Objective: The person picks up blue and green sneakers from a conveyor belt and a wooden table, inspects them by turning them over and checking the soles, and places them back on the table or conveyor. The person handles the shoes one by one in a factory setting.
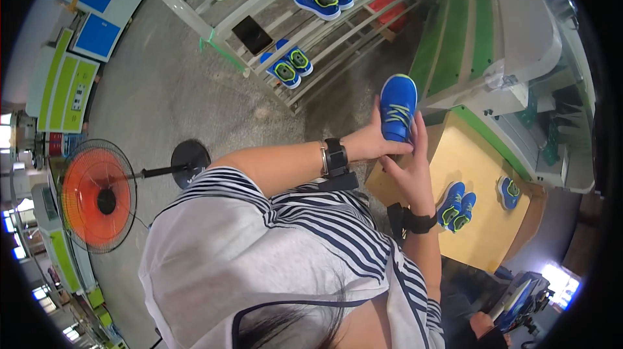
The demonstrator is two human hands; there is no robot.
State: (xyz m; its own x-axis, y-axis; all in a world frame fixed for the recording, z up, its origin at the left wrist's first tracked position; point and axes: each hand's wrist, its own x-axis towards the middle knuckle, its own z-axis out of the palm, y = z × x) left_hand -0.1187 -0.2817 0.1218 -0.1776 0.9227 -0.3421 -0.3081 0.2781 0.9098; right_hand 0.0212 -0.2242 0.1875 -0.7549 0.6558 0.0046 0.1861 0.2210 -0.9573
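Observation:
I hold a small blue shoe [398, 105] with lime-green laces upright in front of me, toe pointing away. My left hand [371, 141] grips its heel and left side. My right hand [410, 166] cups it from below and on the right. Both wrists wear black bands. A pair of the same blue shoes [456, 205] and a single one [509, 192] lie on the wooden table [468, 161] just right of my hands.
A slatted metal rack [305, 31] ahead carries several blue shoes and a dark square pad. A green and white conveyor machine [493, 44] runs along the right. An orange standing fan [97, 194] is at my left. Another person's hand [483, 324] shows at lower right.

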